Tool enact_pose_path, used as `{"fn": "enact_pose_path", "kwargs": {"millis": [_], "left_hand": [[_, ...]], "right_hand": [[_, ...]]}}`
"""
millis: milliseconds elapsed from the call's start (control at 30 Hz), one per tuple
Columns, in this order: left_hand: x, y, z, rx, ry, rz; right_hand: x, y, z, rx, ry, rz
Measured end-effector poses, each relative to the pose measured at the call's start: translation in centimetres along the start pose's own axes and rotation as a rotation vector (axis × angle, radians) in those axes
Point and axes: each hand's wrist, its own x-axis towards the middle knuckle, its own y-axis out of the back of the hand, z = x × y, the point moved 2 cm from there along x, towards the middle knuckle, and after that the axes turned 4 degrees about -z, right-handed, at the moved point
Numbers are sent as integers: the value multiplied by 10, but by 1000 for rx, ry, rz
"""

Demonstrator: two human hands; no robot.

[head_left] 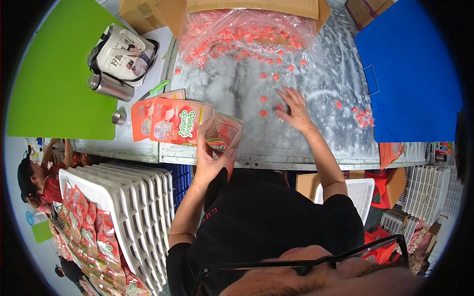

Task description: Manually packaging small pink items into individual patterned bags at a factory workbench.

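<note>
My left hand (210, 162) is closed around the lower side of an open candy pouch (233, 127). The pouch's mouth gapes upward, and its reddish inside shows. Over the metal table, my right hand (296, 112) is open with fingers spread and palm down. Under its fingertips lies a small red wrapped candy (279, 106); I cannot tell whether they touch it. A few more red candies (263, 99) lie just left of that hand. Flat red pouches (173, 121) are stacked left of the one I hold.
A cardboard box (256, 6) at the back spills clear plastic and many red candies (247, 34). A steel flask (109, 86), white bag (126, 54) and green-handled knife (159, 88) stand or lie left. White trays (123, 197) are stacked lower left, near another person (47, 180). A blue panel (414, 74) borders the right.
</note>
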Motion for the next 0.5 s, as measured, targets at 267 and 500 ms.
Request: {"fn": "enact_pose_path", "kwargs": {"millis": [267, 500], "left_hand": [[0, 1, -6, 37, -15, -17], [2, -2, -3, 49, -23, -23]], "right_hand": [[18, -13, 14, 70, 47, 108], [70, -4, 34, 223, -32, -80]]}}
